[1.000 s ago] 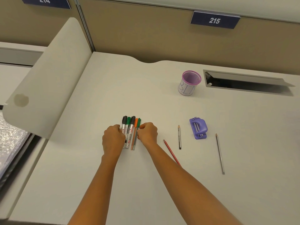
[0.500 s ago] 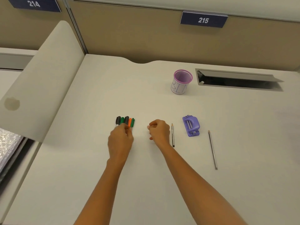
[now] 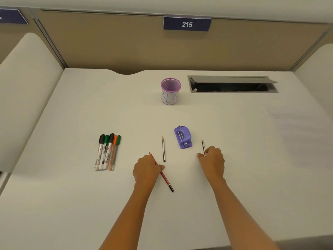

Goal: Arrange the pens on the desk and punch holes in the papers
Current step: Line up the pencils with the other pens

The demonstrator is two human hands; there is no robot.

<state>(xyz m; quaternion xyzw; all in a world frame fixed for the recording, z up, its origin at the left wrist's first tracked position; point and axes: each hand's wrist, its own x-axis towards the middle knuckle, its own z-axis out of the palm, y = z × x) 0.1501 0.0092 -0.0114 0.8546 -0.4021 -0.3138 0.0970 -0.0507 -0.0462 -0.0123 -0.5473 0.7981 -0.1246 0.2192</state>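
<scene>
The hole punch (image 3: 182,137) lies near the middle of the bench (image 3: 126,204). Just left of it lies the first pencil (image 3: 163,148). Just right of it lies the second pencil (image 3: 203,147), its near part under the fingers of the right hand (image 3: 212,161). Before the punch, to the left, the third pencil (image 3: 166,180) lies slantwise under the left hand (image 3: 146,171). Well to the left of the punch is a row of markers and pens (image 3: 107,152), side by side. Behind the punch stands a pen cup (image 3: 170,91), and behind it to the right is a cable hatch (image 3: 232,84).

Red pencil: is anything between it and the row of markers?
No. The left hand grips the red pencil, and only bare desk lies between it and the markers. The middle pencil lies on the other side.
</scene>
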